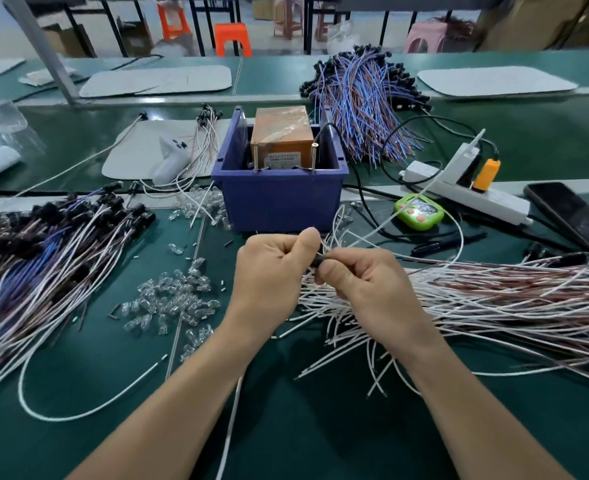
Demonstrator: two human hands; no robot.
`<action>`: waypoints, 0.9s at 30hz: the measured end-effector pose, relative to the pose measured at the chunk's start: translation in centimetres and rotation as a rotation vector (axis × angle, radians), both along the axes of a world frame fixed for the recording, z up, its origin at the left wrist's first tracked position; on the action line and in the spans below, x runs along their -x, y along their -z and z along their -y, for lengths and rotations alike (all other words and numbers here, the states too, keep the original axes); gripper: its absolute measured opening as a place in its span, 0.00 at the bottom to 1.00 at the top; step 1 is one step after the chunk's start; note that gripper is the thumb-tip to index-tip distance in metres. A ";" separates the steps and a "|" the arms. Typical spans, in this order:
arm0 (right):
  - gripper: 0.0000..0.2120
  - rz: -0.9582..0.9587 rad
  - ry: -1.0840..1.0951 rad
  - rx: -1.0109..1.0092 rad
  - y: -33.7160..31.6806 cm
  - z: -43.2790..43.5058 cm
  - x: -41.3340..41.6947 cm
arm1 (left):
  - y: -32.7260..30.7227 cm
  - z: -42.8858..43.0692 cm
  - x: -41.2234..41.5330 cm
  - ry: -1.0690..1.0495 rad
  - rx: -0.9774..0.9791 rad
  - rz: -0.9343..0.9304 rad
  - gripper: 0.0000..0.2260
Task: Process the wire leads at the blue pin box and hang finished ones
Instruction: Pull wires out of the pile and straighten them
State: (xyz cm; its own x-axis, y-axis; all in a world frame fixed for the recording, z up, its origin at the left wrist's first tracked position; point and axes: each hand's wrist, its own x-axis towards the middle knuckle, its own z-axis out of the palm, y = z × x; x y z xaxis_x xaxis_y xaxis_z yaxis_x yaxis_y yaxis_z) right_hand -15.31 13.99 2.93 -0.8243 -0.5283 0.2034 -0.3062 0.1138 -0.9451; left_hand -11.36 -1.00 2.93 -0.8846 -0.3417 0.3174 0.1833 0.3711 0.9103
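Observation:
The blue pin box point(279, 199) stands mid-table with two brass pins point(314, 154) rising at its front and an orange-brown block point(282, 131) inside. Just in front of it my left hand point(272, 271) and my right hand point(359, 282) meet. Both pinch a small black socket point(321, 260) with a white wire lead point(407, 216) running up and to the right. A loose pile of white and red leads point(494, 299) spreads under and right of my right hand. Small clear bulbs point(172, 299) lie scattered left of my left hand.
Bundles of leads with black sockets lie at the left point(43, 244) and behind the box point(366, 109). A white power strip point(466, 192) with an orange plug, a green timer point(419, 212), a black pen point(449, 242) and a phone point(570, 216) sit at the right. A white tool point(172, 164) lies back left.

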 end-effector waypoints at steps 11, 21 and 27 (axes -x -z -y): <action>0.16 0.201 -0.135 0.216 0.3 -0.1 -0.3 | 1.3 -0.9 0.3 0.122 -0.450 0.128 0.26; 0.22 0.181 -0.126 0.120 0.3 0.2 -0.2 | 0.3 0.0 -1.3 0.097 0.123 -0.059 0.25; 0.09 -0.026 -0.050 -0.036 -0.7 -0.4 -1.1 | 0.2 0.8 -1.3 0.008 0.251 -0.064 0.25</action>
